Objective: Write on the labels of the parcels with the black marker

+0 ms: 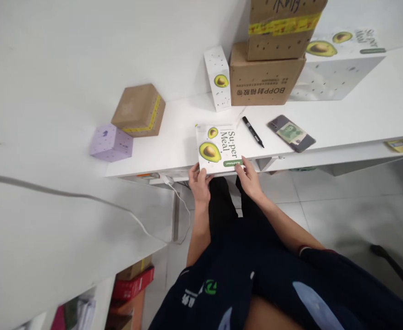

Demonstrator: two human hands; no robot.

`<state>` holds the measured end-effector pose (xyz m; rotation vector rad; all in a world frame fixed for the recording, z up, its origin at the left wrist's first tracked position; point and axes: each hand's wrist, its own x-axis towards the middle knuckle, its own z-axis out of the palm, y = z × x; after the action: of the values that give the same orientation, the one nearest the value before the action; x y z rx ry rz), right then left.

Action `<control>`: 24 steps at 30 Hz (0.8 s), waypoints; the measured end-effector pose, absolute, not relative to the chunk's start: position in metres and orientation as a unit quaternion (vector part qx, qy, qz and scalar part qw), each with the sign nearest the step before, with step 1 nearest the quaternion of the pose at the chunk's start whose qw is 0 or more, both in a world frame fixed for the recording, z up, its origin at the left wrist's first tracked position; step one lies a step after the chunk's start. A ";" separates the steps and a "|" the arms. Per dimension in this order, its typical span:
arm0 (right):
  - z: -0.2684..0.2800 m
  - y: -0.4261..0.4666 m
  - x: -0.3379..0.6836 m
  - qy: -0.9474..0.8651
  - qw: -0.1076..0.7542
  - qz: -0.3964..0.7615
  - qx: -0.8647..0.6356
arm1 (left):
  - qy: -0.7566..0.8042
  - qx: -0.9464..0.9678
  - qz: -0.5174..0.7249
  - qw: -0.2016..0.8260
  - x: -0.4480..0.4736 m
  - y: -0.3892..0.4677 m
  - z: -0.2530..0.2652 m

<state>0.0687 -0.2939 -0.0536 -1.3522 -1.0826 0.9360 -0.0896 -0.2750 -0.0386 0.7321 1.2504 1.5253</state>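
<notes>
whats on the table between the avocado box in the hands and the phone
A black marker lies between the avocado box and the phone, as the head view shows.

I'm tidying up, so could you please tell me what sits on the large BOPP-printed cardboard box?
A smaller brown cardboard box with yellow tape rests on the BOPP-printed box; its contents are hidden.

Avocado-printed box (219, 146) between both hands

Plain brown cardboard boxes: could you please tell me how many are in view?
3: one taped box beside the purple box, and two stacked by the wall, upper on lower. Others may be hidden.
</notes>
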 end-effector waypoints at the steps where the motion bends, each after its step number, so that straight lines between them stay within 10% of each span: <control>1: -0.054 -0.295 0.066 -0.429 0.559 0.437 -0.559 | 0.520 0.332 0.630 0.471 -0.093 -0.273 -0.037; 13: -0.046 -0.287 0.057 -0.261 0.553 0.668 -0.424 | 0.487 0.535 0.634 0.274 -0.119 -0.226 -0.001; 24: -0.048 -0.274 0.085 -0.342 0.578 0.488 -0.557 | 0.441 0.526 0.651 0.324 -0.110 -0.176 -0.021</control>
<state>0.0854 -0.2739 -0.0483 -1.3037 -0.8004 1.1415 -0.1104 -0.1764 -0.0206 1.3810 1.1558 1.7085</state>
